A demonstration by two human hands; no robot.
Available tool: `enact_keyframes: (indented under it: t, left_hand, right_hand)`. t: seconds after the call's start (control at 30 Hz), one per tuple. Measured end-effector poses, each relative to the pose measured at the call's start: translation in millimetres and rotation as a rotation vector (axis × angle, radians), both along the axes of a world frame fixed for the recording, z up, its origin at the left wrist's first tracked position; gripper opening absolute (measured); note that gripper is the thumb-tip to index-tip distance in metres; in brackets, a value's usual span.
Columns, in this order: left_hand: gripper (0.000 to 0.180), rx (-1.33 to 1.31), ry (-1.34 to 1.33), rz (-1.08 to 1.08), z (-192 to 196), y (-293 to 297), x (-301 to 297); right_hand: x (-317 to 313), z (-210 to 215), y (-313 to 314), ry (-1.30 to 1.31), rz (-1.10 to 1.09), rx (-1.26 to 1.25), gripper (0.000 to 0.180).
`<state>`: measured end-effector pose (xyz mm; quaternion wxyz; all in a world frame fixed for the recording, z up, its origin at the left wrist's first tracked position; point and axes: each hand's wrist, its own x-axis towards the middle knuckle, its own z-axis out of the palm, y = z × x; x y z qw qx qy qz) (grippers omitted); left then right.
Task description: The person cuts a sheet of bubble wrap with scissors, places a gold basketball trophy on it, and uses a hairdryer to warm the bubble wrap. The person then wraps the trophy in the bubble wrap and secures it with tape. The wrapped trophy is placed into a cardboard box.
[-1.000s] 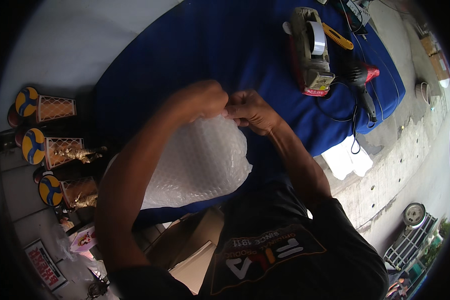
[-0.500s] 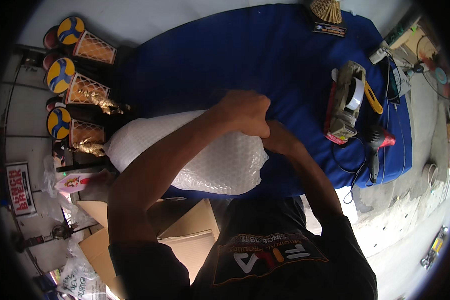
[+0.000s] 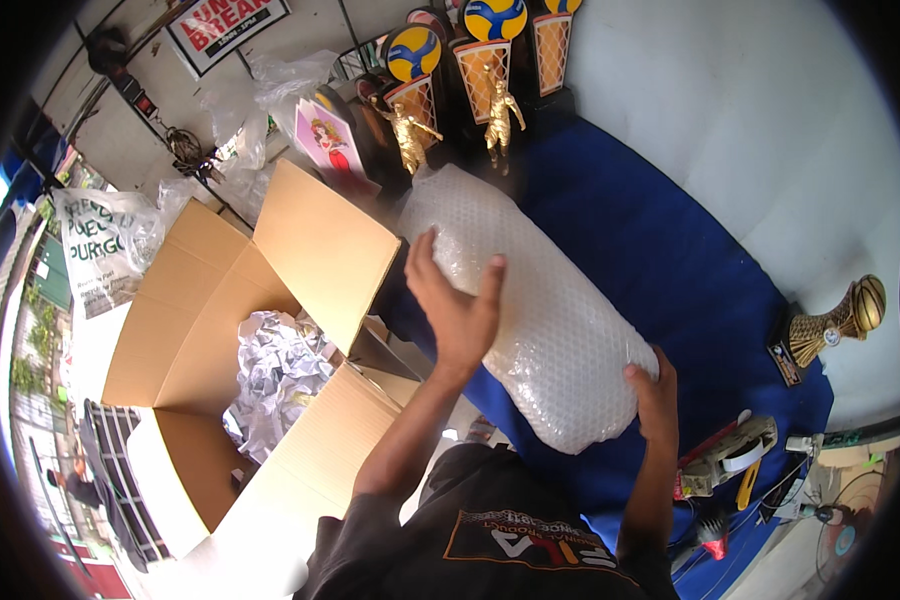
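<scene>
A long bundle swathed in bubble wrap (image 3: pixel 545 310) lies slantwise over the near edge of the blue-covered table (image 3: pixel 660 250). Its content is hidden by the wrap. My left hand (image 3: pixel 460 310) is at the bundle's left side, fingers and thumb spread; whether the palm presses on it I cannot tell. At the near right end, my right hand (image 3: pixel 656 400) grips the bundle, thumb on top and the other fingers mostly out of sight.
Left of me stands an open cardboard box (image 3: pixel 325 260) with crumpled paper (image 3: pixel 280 365) inside. Gold figurines (image 3: pixel 500 120) and volleyball trophies (image 3: pixel 410 55) crowd the far end. A tape dispenser (image 3: pixel 735 455), a heat gun (image 3: pixel 712 535) and another trophy (image 3: pixel 835 325) are at right.
My view has swung left, bringing the open box into sight. My hands, close together over the bundle's right end before, have parted: left to its side, right around its near end.
</scene>
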<state>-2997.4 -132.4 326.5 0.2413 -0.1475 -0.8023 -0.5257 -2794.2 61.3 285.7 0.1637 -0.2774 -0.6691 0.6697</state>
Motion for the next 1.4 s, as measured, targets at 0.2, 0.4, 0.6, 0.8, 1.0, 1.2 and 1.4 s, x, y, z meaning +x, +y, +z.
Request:
enact_keyframes:
  t: [0.2,0.4,0.6,0.8,1.0,1.2,1.4]
  left_hand:
    - [0.097,1.01,-0.738,-0.612,-32.3,-45.4,-0.3]
    - [0.118,0.994,-0.488,-1.099,-7.3,-34.2,0.2]
    - [0.139,0.403,-0.266,-1.079,38.6,0.3,-7.6]
    - [0.159,0.454,0.129,-1.22,123.8,34.8,-9.7]
    - [0.083,0.175,0.229,-1.363,188.5,31.2,-14.1]
    - [0.041,0.246,0.188,-1.238,187.9,24.5,-2.2]
    - [0.056,0.275,0.423,-0.987,197.1,23.4,0.0]
  right_hand:
    - [44.6,-19.5,-11.9,0.277,-0.03,0.004,0.08]
    - [23.0,-49.3,3.1,0.452,-0.035,0.032,0.082]
    - [-12.9,8.2,6.6,0.605,0.072,0.057,0.106]
    - [-63.2,148.6,34.8,0.972,0.134,0.247,0.119]
    - [-85.4,217.6,1.6,0.905,0.199,0.418,0.086]
    - [-87.3,238.5,8.1,0.886,0.535,0.472,0.045]
    - [-91.8,243.9,-9.2,0.891,0.291,0.902,0.02]
